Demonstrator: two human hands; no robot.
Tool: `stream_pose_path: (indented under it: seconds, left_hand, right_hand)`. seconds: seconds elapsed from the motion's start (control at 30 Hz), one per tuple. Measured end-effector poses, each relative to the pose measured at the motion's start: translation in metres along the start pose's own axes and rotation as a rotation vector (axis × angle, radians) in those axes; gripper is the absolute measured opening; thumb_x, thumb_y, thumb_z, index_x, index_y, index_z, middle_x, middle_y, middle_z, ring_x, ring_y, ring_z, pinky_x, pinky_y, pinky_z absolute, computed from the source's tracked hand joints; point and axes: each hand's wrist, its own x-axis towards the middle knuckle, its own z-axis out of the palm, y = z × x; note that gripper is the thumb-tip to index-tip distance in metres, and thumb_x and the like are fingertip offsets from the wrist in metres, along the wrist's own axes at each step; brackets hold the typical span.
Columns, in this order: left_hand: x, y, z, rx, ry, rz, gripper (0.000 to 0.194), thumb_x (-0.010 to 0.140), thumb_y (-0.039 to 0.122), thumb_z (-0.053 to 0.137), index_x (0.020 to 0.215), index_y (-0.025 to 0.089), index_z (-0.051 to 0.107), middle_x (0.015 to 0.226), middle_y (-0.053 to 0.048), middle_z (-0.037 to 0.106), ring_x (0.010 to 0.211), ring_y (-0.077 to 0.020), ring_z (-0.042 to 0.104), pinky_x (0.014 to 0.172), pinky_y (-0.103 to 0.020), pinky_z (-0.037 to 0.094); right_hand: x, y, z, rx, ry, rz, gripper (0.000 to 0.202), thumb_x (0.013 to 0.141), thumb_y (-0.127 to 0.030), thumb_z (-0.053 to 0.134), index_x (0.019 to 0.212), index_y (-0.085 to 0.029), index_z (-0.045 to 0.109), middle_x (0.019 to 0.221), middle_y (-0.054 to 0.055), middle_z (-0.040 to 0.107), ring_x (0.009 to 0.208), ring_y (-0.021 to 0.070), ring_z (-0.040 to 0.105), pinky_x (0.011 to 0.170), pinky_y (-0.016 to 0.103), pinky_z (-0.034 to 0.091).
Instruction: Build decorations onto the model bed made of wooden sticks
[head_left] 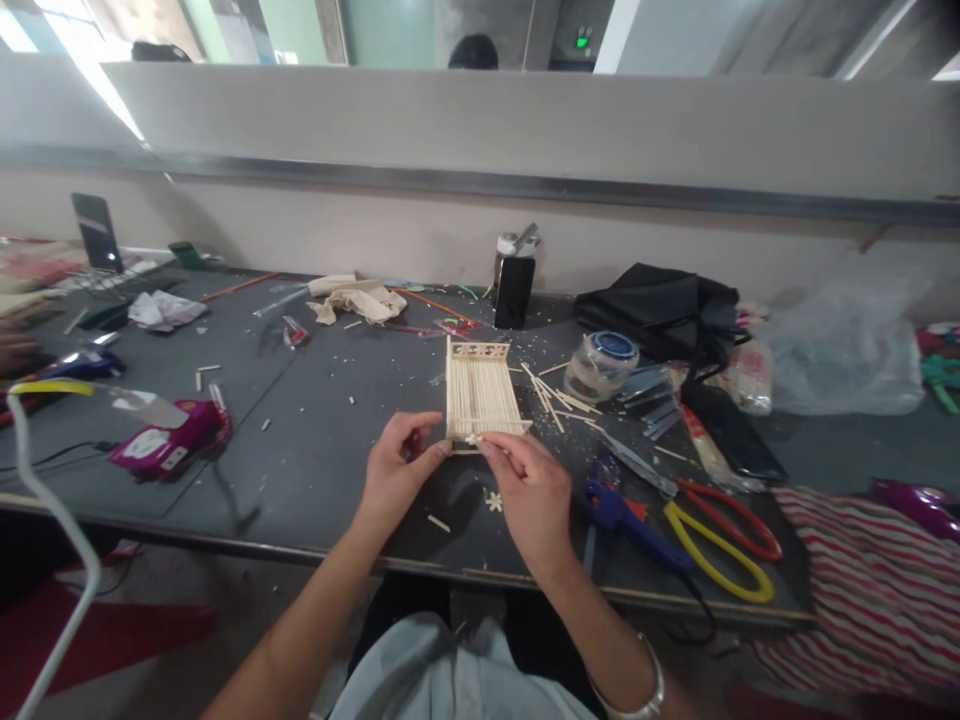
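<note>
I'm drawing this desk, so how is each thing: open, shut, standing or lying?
Stick model: resting on the table
Left hand: thumb and finger apart, beside the model
Right hand: pinching a small wooden piece
Flower-shaped piece: lying loose
Jar: blue lid on
Propped phone: standing
Scissors: lying down, handles apart
Striped cloth: rumpled
Green sign: lit

"What's the tally?"
"One left hand (397,465), one right hand (536,492), one stick model (484,390)!"
"And beyond?"
"One jar (596,372), one pair of scissors (660,483), two propped phones (514,292), two purple devices (165,440); loose sticks (576,400) too jumbled to count!"
</note>
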Motion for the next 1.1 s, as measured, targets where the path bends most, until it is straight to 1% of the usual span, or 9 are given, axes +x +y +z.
stream_pose_path:
  seconds: [0.07, 0.13, 0.23, 0.37, 0.57, 0.77, 0.97, 1.1]
  left_hand:
    - [0.006, -0.005, -0.001, -0.075, -0.102, -0.015, 0.029, 0.074, 0.025, 0.072, 0.102, 0.023, 0.068, 0.081, 0.001, 0.052, 0.069, -0.0117, 0.045, 0.064, -0.023, 0.037]
    - [0.011, -0.008, -0.001, -0.137, -0.167, -0.033, 0.028, 0.074, 0.025, 0.072, 0.101, 0.023, 0.069, 0.083, 0.001, 0.052, 0.071, -0.0116, 0.045, 0.065, -0.023, 0.036]
    - [0.016, -0.007, 0.000, -0.188, -0.216, -0.045, 0.024, 0.073, 0.024, 0.073, 0.097, 0.021, 0.070, 0.084, 0.000, 0.052, 0.072, -0.0119, 0.045, 0.067, -0.024, 0.036]
    - [0.019, -0.005, 0.001, -0.203, -0.274, -0.020, 0.021, 0.073, 0.025, 0.073, 0.093, 0.021, 0.070, 0.083, 0.000, 0.052, 0.074, -0.0128, 0.046, 0.067, -0.025, 0.036]
    - [0.025, -0.004, 0.003, -0.211, -0.289, -0.033, 0.019, 0.073, 0.027, 0.074, 0.090, 0.020, 0.070, 0.080, 0.000, 0.051, 0.072, -0.0122, 0.046, 0.066, -0.025, 0.037]
    - [0.028, -0.007, 0.005, -0.240, -0.305, -0.060, 0.016, 0.074, 0.031, 0.073, 0.083, 0.018, 0.070, 0.081, 0.000, 0.053, 0.072, -0.0124, 0.049, 0.065, -0.025, 0.038]
    - [0.027, -0.009, 0.008, -0.273, -0.278, -0.061, 0.016, 0.074, 0.030, 0.073, 0.080, 0.017, 0.068, 0.080, -0.001, 0.054, 0.074, -0.0127, 0.051, 0.066, -0.025, 0.039]
    - [0.024, -0.008, 0.009, -0.259, -0.256, -0.052, 0.015, 0.075, 0.030, 0.072, 0.078, 0.016, 0.066, 0.078, 0.000, 0.053, 0.072, -0.0118, 0.050, 0.065, -0.024, 0.038]
  right_hand:
    - [0.001, 0.001, 0.006, -0.013, 0.022, 0.000, 0.017, 0.090, -0.026, 0.056, 0.093, -0.022, 0.072, 0.086, 0.003, 0.071, 0.073, 0.0155, 0.062, 0.071, 0.026, 0.047]
    - [0.003, 0.002, 0.010, -0.023, 0.042, 0.002, 0.017, 0.090, -0.027, 0.056, 0.094, -0.023, 0.072, 0.088, 0.003, 0.072, 0.075, 0.0159, 0.063, 0.071, 0.026, 0.047]
    - [0.004, 0.003, 0.015, -0.040, 0.066, -0.008, 0.017, 0.090, -0.027, 0.056, 0.095, -0.022, 0.072, 0.088, 0.003, 0.072, 0.077, 0.0161, 0.063, 0.072, 0.026, 0.047]
    - [0.005, 0.003, 0.018, -0.066, 0.090, -0.027, 0.017, 0.090, -0.027, 0.056, 0.093, -0.021, 0.072, 0.085, 0.003, 0.072, 0.076, 0.0160, 0.063, 0.072, 0.026, 0.046]
    - [0.004, 0.001, 0.022, -0.083, 0.116, -0.025, 0.018, 0.090, -0.028, 0.057, 0.092, -0.020, 0.073, 0.081, 0.003, 0.071, 0.070, 0.0150, 0.061, 0.067, 0.025, 0.044]
    - [0.003, 0.001, 0.025, -0.086, 0.106, -0.009, 0.020, 0.090, -0.030, 0.056, 0.091, -0.020, 0.073, 0.077, 0.003, 0.069, 0.067, 0.0149, 0.059, 0.067, 0.025, 0.043]
    - [0.005, 0.003, 0.026, -0.080, 0.091, 0.011, 0.021, 0.090, -0.033, 0.056, 0.091, -0.018, 0.072, 0.072, 0.002, 0.066, 0.064, 0.0147, 0.056, 0.064, 0.025, 0.042]
    - [0.004, 0.003, 0.024, -0.079, 0.093, -0.005, 0.021, 0.090, -0.032, 0.056, 0.091, -0.018, 0.072, 0.067, 0.001, 0.063, 0.060, 0.0136, 0.053, 0.063, 0.025, 0.041]
